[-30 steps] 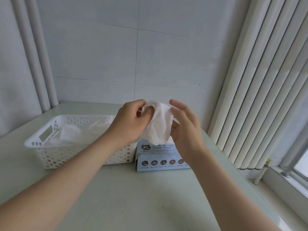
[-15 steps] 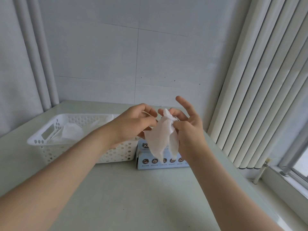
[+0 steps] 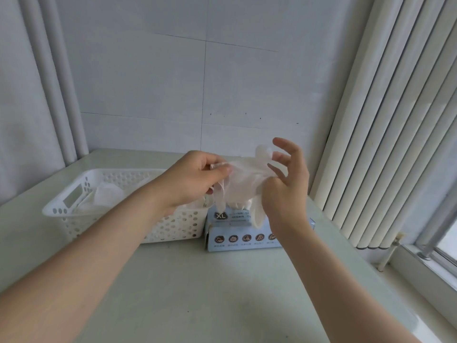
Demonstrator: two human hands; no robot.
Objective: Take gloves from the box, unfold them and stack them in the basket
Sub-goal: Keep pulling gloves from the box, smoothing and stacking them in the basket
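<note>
A pale grey-green smooth tabletop (image 3: 197, 293) runs back to a white panelled wall (image 3: 148, 82) crossed by thin seams. Two grey vertical pipes (image 3: 55, 82) stand in the left corner. Cream vertical blind slats (image 3: 395, 120) hang along the right side, above a white window sill (image 3: 420, 276) and a metal window frame (image 3: 442, 243).

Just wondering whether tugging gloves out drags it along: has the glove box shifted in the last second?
No. The glove box stays beside the white basket, its left end below the wall seam as before.
</note>
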